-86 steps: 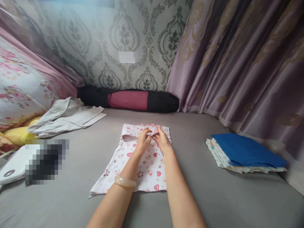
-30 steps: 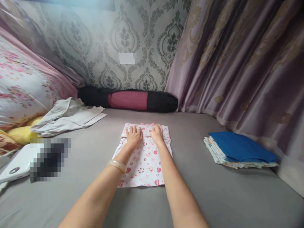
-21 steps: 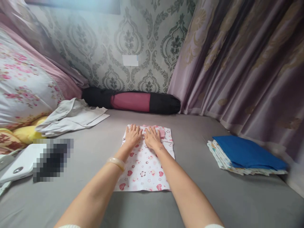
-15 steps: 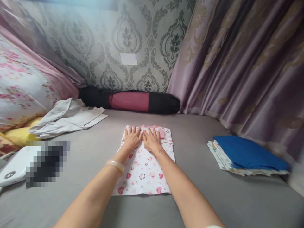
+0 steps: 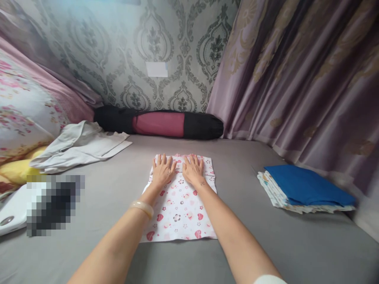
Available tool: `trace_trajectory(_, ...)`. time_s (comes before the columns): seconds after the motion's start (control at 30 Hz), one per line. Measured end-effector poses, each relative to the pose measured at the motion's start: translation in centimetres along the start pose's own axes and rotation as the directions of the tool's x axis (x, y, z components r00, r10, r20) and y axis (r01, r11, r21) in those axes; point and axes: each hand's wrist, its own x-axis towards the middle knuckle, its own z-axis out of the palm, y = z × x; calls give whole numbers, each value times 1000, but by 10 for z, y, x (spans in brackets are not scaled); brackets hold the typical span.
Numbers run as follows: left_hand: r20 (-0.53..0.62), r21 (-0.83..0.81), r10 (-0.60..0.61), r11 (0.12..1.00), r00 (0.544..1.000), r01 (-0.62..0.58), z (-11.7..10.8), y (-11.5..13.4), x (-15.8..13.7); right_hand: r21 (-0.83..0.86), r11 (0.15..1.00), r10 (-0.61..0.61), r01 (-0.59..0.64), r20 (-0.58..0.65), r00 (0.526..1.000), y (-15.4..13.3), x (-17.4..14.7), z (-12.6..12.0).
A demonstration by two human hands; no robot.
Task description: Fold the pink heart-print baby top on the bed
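Observation:
A white garment [image 5: 177, 217] printed with pink hearts and small flowers lies folded into a rough rectangle on the grey bed sheet. On its far left part my left hand [image 5: 162, 170] rests palm down, fingers spread. My right hand [image 5: 193, 169] presses flat on the far right part, its fingers also stretched out. A gap of garment shows between the two hands. A pale bangle [image 5: 142, 209] circles my left forearm. The cloth directly under both palms is hidden.
To the right sits a folded stack with a blue cloth [image 5: 308, 187] on top. At the left lie a crumpled light-grey garment [image 5: 79, 146] and a white device [image 5: 13, 217] beside a blurred patch. A black and maroon roll bag [image 5: 158, 124] lies against the wall.
My right hand has slid right, away from my left hand, and now covers the pink patch. My left hand has moved slightly left. The view has shifted a little.

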Motion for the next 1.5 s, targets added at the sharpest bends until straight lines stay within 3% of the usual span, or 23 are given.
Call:
trace_trajectory(0.1,106,3,-6,1000,994,5,2,0,3,-12,999,41,-41,16,999,4,-2,3)
trace_trajectory(0.2,130,5,-10,1000,991,10,4,-1,5,-29,999,44,-44,10,999,6,-4,7)
trace_trajectory(0.33,118,-9,-6,1000,993,7,5,-2,6,-31,998,47,-46,6,999,5,-4,6)
trace_trajectory(0.5,50,-22,-15,1000,999,16,5,-2,3,27,998,48,-51,88,995,8,0,-3)
trace_trajectory(0.63,-32,11,38,999,999,-38,6,-2,2,10,994,109,-109,-9,994,18,2,-5)
trace_trajectory(0.8,87,5,38,999,995,-38,7,-3,5,-22,990,136,-136,-19,991,30,-1,3)
trace_trajectory(0.93,96,29,31,999,995,-34,5,-3,5,-36,991,127,-128,-34,991,30,-3,7)
trace_trajectory(1.17,-48,8,-53,999,997,54,-1,0,-1,27,990,137,-138,37,990,35,0,-5)
trace_trajectory(1.37,108,-11,-75,997,991,76,6,-3,5,-39,988,151,-152,-34,988,55,-2,-7)
trace_trajectory(1.5,126,-2,-71,997,989,72,10,-5,6,-57,988,137,-140,-63,989,58,-6,-1)
